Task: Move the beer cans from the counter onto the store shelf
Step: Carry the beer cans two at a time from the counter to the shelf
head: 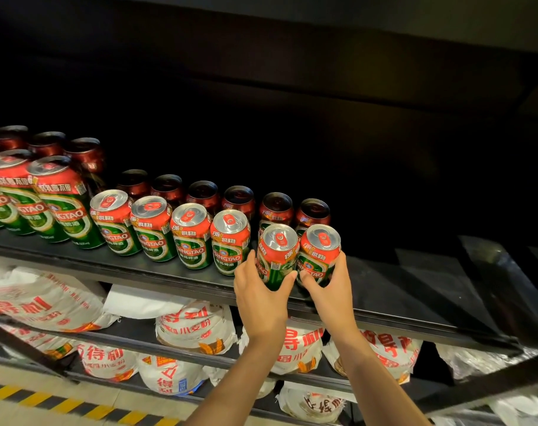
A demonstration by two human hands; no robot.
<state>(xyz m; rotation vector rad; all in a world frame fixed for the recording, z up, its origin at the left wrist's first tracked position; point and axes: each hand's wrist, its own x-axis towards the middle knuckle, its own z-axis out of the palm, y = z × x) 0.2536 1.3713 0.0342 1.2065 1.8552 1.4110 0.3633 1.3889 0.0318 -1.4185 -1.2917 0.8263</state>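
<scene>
Two red-and-green beer cans stand side by side at the front of the dark store shelf [399, 290]. My left hand [260, 290] grips the left can [277, 250] from below and the side. My right hand [330, 287] grips the right can [318, 250]. Both cans sit at the right end of a front row of several matching cans [191, 235]. A second row of cans [240, 199] stands behind in shadow. Taller cans [62, 201] are grouped at the far left.
The shelf's right part is bare dark metal. Below, lower shelves hold white flour sacks [197, 327] with red print. A yellow-and-black striped strip [77, 404] marks the floor at bottom left. The upper shelf overhang [292, 56] is dark.
</scene>
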